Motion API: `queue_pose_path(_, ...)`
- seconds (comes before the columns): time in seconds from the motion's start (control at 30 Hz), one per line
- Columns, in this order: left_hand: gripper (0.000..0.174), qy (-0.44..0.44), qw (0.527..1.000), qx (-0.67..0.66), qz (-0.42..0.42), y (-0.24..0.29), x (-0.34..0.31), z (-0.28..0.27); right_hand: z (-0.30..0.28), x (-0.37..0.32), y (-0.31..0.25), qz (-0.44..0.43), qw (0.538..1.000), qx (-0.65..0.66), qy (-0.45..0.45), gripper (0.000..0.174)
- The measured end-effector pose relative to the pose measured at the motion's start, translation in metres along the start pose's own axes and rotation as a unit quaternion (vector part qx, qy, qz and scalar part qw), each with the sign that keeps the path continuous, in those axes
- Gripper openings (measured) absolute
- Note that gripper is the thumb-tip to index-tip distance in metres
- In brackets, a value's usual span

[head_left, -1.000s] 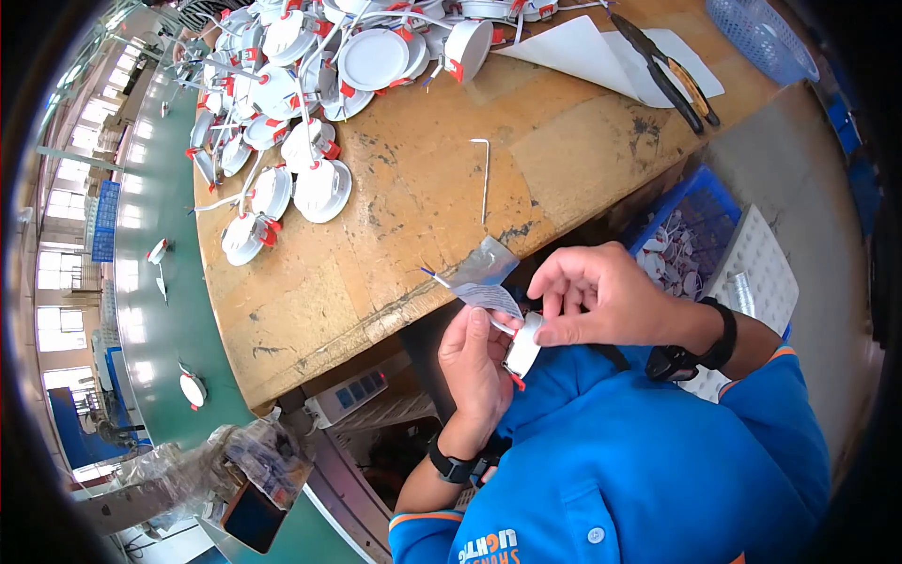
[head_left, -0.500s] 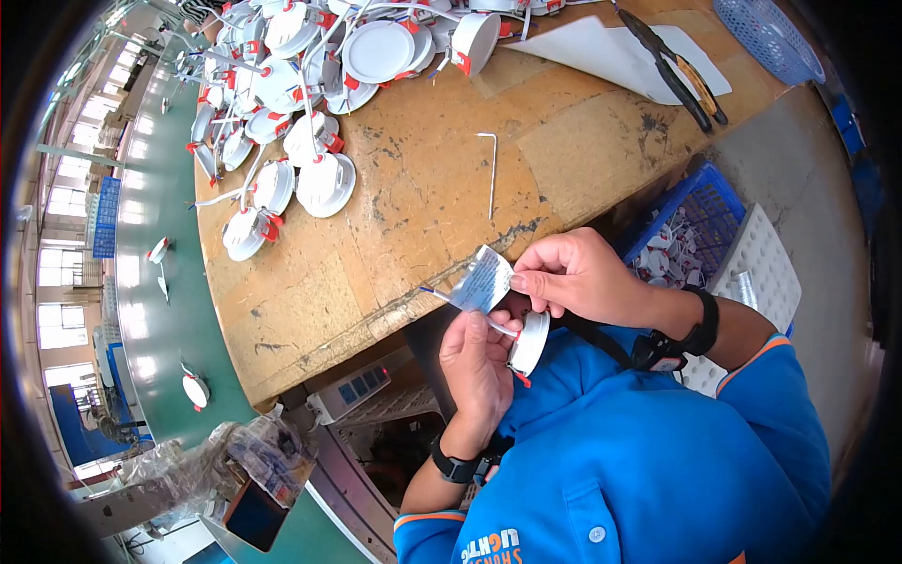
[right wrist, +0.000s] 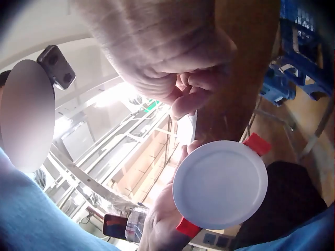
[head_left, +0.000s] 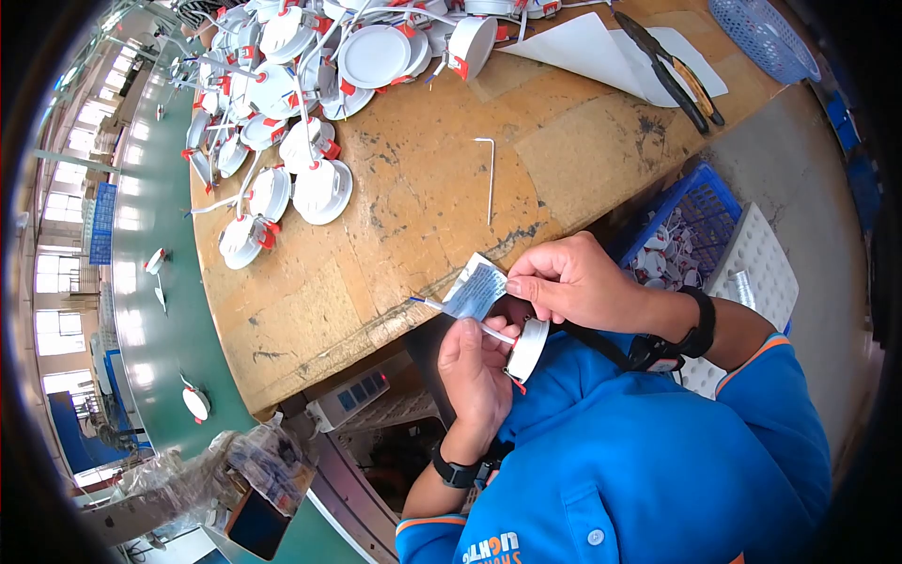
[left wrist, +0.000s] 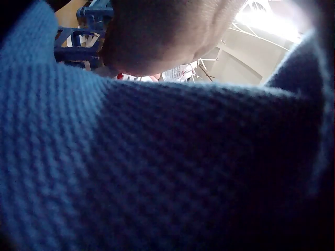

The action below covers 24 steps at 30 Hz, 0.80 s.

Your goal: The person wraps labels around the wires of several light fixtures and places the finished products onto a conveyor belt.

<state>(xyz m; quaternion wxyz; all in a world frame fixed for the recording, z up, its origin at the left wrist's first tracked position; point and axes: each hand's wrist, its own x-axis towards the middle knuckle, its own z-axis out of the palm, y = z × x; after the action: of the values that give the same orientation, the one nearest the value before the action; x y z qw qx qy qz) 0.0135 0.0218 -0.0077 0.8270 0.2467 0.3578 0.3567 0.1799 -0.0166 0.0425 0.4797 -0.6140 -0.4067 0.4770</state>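
Observation:
In the head view the left hand [head_left: 477, 376] holds a round white lamp [head_left: 528, 352] with red clips by its cable, near the table's front edge. A printed label [head_left: 475, 289] stands at that cable, above the left fingertips. Thumb and forefinger of the right hand [head_left: 581, 286] pinch the label's right edge. The right wrist view shows the lamp's white face [right wrist: 220, 184] and red clips, the left hand [right wrist: 163, 219] behind it and the right hand [right wrist: 162, 57] above with curled fingers. Blue cloth and part of a hand [left wrist: 167, 34] fill most of the left wrist view.
Many white lamps [head_left: 321, 192] are heaped at the table's back left. A bent metal rod [head_left: 490, 180] lies mid-table. Pliers [head_left: 669, 75] rest on white sheets [head_left: 601, 58] at the back right, beside a blue basket [head_left: 766, 39]. A blue crate [head_left: 719, 202] stands below the table edge.
The right hand has moved from beside the lamp to the label's edge and pinches it. The label has been turned and spread flatter. The left hand keeps its hold on the cable.

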Motion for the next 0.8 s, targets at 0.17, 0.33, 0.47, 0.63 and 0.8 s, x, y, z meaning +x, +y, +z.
queue_pose_path(0.17,0.025,0.013,0.999,0.035,-0.008,0.0021,-0.001,0.0043,-0.0002,0.001,0.0009,-0.019,0.999,-0.038,0.019,0.015)
queue_pose_path(0.33,0.025,0.007,0.999,0.034,-0.008,0.0027,-0.0011,0.0037,0.0018,0.0017,-0.0014,-0.04,0.993,-0.098,0.05,0.014)
queue_pose_path(0.47,0.025,0.008,0.999,0.029,-0.01,0.0023,-0.0007,0.0036,0.0023,0.0026,0.0034,-0.092,0.98,-0.156,0.077,0.014)
queue_pose_path(0.63,0.024,0.011,0.999,0.036,-0.012,0.003,-0.0012,0.0045,0.0033,0.0033,0.0033,-0.121,0.969,-0.192,0.093,0.012)
queue_pose_path(0.8,0.024,0.012,0.999,0.036,-0.015,0.0028,-0.0016,0.0031,0.0042,0.004,0.0009,-0.132,0.964,-0.212,0.095,0.013)
